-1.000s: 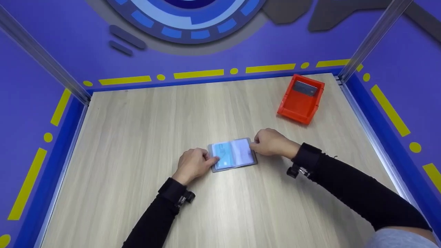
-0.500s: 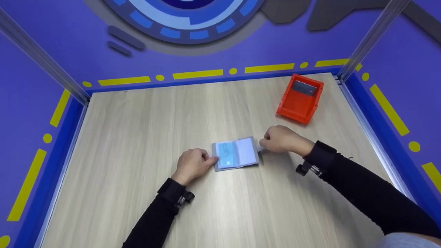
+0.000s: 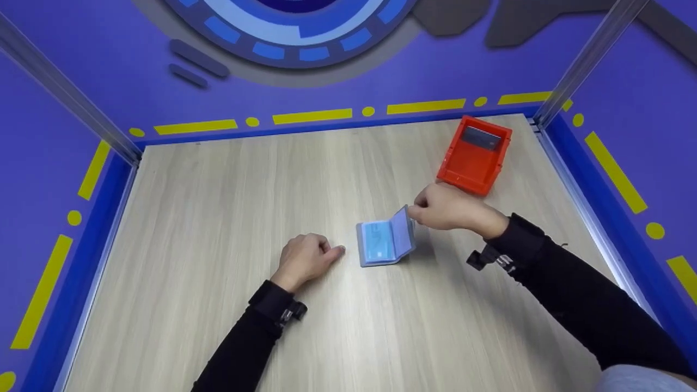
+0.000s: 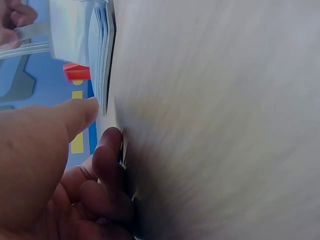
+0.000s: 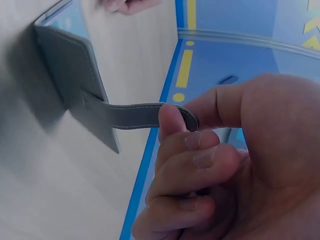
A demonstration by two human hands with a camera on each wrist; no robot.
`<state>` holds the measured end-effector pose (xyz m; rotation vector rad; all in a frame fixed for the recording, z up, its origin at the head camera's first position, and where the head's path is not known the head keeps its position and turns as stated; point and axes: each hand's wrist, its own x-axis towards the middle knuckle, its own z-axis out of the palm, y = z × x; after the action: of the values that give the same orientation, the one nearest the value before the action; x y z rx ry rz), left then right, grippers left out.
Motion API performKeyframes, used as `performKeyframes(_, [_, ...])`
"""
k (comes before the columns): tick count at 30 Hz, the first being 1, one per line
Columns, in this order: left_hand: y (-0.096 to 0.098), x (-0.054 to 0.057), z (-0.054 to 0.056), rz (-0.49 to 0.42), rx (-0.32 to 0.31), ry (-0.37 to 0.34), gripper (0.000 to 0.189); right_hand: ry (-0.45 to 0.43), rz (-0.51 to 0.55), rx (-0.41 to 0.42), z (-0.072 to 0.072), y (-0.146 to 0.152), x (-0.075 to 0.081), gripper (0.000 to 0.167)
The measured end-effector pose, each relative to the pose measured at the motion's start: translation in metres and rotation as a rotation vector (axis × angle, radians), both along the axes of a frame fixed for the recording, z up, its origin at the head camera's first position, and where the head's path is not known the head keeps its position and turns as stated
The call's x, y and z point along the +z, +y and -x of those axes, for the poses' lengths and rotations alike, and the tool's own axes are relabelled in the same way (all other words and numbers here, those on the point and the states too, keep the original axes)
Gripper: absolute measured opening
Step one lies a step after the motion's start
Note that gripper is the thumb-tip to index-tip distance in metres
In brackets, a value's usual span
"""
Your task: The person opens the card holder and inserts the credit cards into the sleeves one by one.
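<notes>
A grey card holder (image 3: 377, 243) lies opened on the table, its right cover tilted up. Clear sleeves fill it, with a light-blue card or insert (image 3: 379, 242) showing on the left side. My right hand (image 3: 449, 209) pinches the end of the holder's stitched strap (image 5: 134, 116) between thumb and index finger, as the right wrist view shows. Just left of the holder, my left hand (image 3: 306, 260) rests on the table, apart from it. Its thumb points toward the holder and the other fingers are loosely bent, holding nothing.
Beyond my right hand, a red plastic bin (image 3: 472, 166) stands near the far right corner, a dark grey card (image 3: 481, 139) inside against its back. Blue-purple panels with metal corner posts (image 3: 591, 57) enclose the wooden table (image 3: 228, 196).
My right hand has moved right and upward, drawing the card holder to the right and raising its right cover. The holder has slid out from under my left thumb; the left hand stays put.
</notes>
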<state>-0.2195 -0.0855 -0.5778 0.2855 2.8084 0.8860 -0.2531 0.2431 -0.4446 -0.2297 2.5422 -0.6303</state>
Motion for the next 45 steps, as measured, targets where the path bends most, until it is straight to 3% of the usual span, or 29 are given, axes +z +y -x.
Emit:
performKeyframes(11, [0.000, -0.001, 0.001, 0.035, 0.004, -0.001, 0.040, 0.029, 0.084, 0.039, 0.002, -0.034, -0.003, 0.036])
performKeyframes(16, [0.001, 0.000, 0.002, 0.045, 0.000, 0.007, 0.039, 0.033, 0.190, 0.058, 0.003, -0.048, -0.012, 0.035])
performKeyframes(25, [0.001, 0.000, 0.003, 0.034, -0.011, 0.017, 0.040, -0.036, 0.400, 0.083, 0.003, -0.068, -0.029, 0.038])
performKeyframes(38, [-0.006, 0.001, 0.006, -0.020, -0.053, -0.015, 0.033, -0.081, 0.524, 0.070, -0.001, -0.095, -0.063, 0.049])
performKeyframes(45, [-0.011, 0.004, 0.008, -0.078, -0.076, -0.084, 0.019, -0.108, 0.559, 0.045, -0.004, -0.097, -0.084, 0.038])
